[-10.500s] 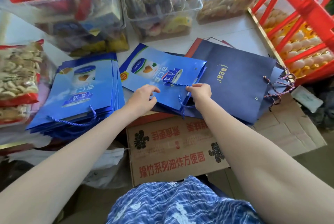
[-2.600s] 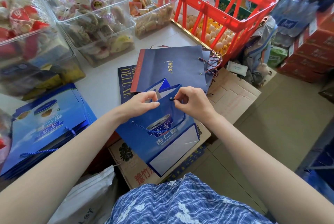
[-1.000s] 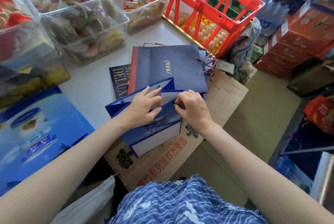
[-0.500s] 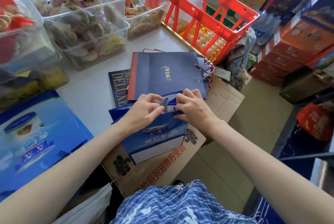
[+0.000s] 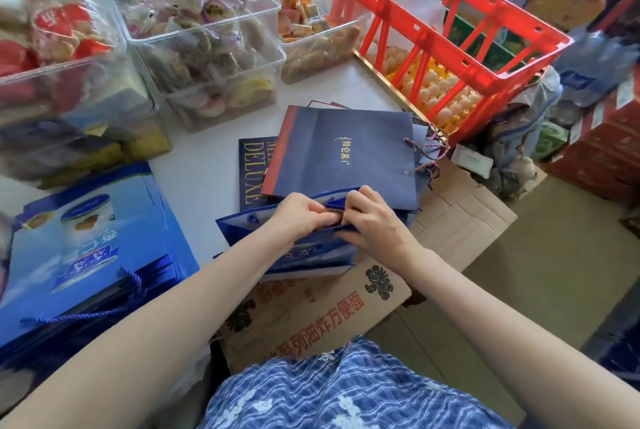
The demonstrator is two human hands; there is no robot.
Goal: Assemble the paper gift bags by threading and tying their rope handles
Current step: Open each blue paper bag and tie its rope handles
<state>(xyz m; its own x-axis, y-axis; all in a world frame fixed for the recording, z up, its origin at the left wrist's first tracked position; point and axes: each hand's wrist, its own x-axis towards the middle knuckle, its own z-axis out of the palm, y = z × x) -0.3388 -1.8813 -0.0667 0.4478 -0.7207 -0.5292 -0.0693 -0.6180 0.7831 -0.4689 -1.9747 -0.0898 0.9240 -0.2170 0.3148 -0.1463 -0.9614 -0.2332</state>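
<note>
Both hands are at the top edge of the blue gift bag (image 5: 304, 252), which lies on the near edge of the white table (image 5: 207, 165), partly overhanging the cardboard box (image 5: 322, 310) below it. Left hand (image 5: 299, 219) has fingers curled and pinching the bag's upper rim; right hand (image 5: 372, 220) is likewise curled with fingertips on the same rim, touching the left hand's fingertips. Whether either hand also has the rope between the fingers I cannot tell, as that spot is hidden by the knuckles. The bag's mouth is slightly spread, and a small hole or eyelet area shows on the rim left of the left hand. Just behind the hands lies a stack of navy gift bags (image 5: 346, 151) with gold lettering, their multicolour rope handles (image 5: 433, 154) bunched at the right end. A dark sheet printed DELUXE (image 5: 251, 168) sits under that stack. To the left is a pile of finished blue bags (image 5: 86, 238), flat, with a blue rope handle (image 5: 104, 310) trailing across the front. Farther back are clear plastic bins of wrapped snacks (image 5: 204, 47), and a red crate (image 5: 446, 33) stands over trays of eggs (image 5: 440, 92) at the right. Blue plaid clothing (image 5: 346, 390) shows at the bottom.
</note>
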